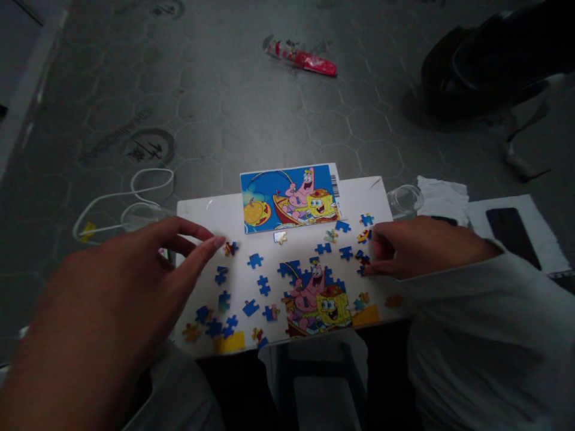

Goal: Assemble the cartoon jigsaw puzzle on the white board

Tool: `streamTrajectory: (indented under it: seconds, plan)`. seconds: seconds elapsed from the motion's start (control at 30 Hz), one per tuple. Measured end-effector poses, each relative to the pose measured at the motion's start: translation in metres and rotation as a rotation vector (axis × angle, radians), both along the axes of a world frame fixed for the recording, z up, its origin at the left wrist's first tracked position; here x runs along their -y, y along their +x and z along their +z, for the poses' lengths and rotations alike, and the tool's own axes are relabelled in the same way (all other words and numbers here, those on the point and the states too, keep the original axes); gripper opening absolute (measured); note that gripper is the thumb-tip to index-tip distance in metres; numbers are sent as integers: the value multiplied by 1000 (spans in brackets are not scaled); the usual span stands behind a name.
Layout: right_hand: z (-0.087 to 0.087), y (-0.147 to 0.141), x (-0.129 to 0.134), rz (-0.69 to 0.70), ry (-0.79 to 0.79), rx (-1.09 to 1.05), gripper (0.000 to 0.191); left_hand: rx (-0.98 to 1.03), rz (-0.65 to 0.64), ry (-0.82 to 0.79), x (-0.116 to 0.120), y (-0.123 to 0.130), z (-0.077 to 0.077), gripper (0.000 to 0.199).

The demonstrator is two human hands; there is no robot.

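Observation:
My left hand (pixel 148 275) is on the left side of the white board (pixel 193 209), thumb and forefinger pinched at a small dark red and yellow puzzle piece (pixel 231 248). At the board's right edge, my right hand (pixel 422 248) has its fingers curled and its thumb against a dark, blue-edged puzzle piece (pixel 362 258); its fingertips are partly hidden. Between the hands lies a partly joined puzzle (pixel 318 296), showing a pink starfish and a yellow sponge figure. Loose blue pieces (pixel 255 260) are scattered around it. Behind it rests the picture card (pixel 287 197) with the full scene.
Yellow patches (pixel 229 342) mark the board's front edge. A white cable (pixel 121 194) lies left. On the right are crumpled white tissue (pixel 442 197) and a dark phone (pixel 512 233). A red plastic wrapper (pixel 309 60) lies on the tiled floor, with a dark round object (pixel 467 78) at upper right.

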State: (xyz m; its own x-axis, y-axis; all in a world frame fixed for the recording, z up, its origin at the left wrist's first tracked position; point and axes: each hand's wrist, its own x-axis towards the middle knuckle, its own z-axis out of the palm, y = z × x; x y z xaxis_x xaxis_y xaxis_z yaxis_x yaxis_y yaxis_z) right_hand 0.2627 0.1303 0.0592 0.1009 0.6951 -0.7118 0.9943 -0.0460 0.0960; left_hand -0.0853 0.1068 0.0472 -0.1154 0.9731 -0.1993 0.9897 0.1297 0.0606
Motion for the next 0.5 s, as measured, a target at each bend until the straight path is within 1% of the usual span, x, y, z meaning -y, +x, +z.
streamTrajectory:
  seconds: [0.1, 0.2, 0.3, 0.43, 0.5]
  plan:
    - [2, -1, -1, -45, 16, 9, 20, 21, -18, 23, -1, 1, 1, 52]
    - [1, 0, 0, -57, 2, -7, 18, 18, -22, 20, -2, 4, 2, 49]
    - [-2, 0, 2, -39, -12, -40, 13, 4, -21, 8, -3, 6, 3, 46]
    - [-3, -8, 6, 2, 23, -39, 3, 6, -26, -5, -3, 5, 3, 44]
    - [-2, -11, 8, 14, 36, -28, 5, 20, -16, -8, -2, 4, 1, 46]
